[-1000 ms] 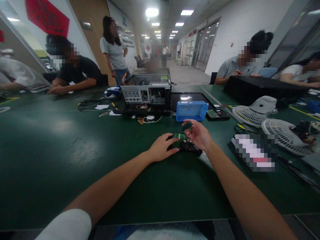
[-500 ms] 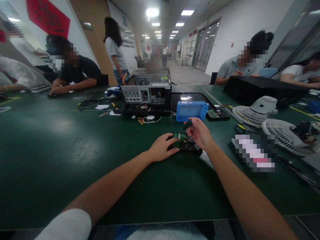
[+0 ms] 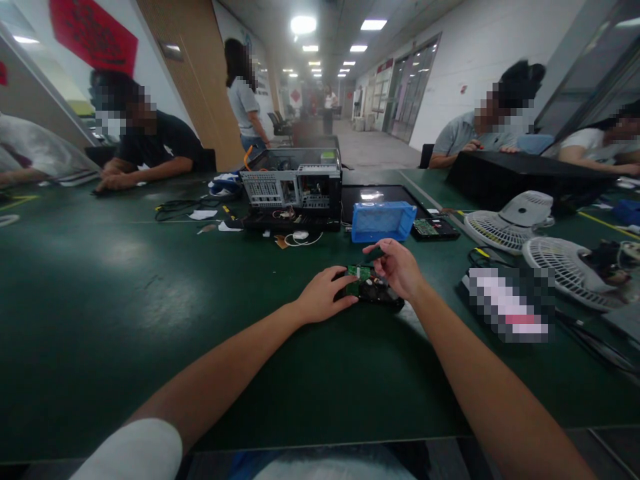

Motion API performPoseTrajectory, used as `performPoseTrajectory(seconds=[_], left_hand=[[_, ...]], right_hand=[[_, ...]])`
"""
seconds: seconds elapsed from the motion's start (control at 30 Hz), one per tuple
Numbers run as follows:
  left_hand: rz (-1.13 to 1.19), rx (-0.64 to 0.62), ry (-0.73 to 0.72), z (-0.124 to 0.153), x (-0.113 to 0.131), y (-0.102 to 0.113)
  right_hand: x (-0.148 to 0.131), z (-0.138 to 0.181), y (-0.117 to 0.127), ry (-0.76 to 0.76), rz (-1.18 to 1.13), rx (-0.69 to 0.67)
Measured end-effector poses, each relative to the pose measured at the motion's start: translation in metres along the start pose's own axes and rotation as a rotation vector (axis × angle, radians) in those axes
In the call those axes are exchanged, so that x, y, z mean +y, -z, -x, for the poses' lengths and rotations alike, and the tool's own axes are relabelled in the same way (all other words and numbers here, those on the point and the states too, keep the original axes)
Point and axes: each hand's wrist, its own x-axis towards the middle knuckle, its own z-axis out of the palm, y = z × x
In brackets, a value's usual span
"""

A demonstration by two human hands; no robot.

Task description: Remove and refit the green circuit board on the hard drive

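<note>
A small black device with a green circuit board (image 3: 367,283) lies on the green table (image 3: 150,293) in front of me. My left hand (image 3: 323,297) rests on its left side, fingers curled against it and holding it down. Above its right side, my right hand (image 3: 397,267) is closed on a dark-handled tool (image 3: 376,253), apparently a screwdriver, that points down at the board.
An open computer case (image 3: 293,187) and a blue plastic bin (image 3: 383,221) stand behind the device. Two white fans (image 3: 510,220) and cables lie to the right. Several people sit around the table; another person stands near the far wall.
My right hand has shifted its grip on the tool and come down slightly toward the board. My left hand has stayed put. The standing person has moved away to the right.
</note>
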Motion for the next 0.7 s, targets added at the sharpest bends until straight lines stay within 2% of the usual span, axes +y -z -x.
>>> performPoseTrajectory(seconds=[0.3, 0.53, 0.7], left_hand=[[-0.001, -0.012, 0.003, 0.000, 0.002, 0.002], [0.000, -0.003, -0.009, 0.000, 0.000, 0.000], [-0.005, 0.012, -0.015, 0.000, 0.000, -0.001]], right_hand=[[0.000, 0.002, 0.002, -0.067, 0.001, -0.089], [-0.003, 0.004, -0.006, -0.164, -0.134, -0.056], [-0.004, 0.006, -0.008, -0.129, -0.086, -0.082]])
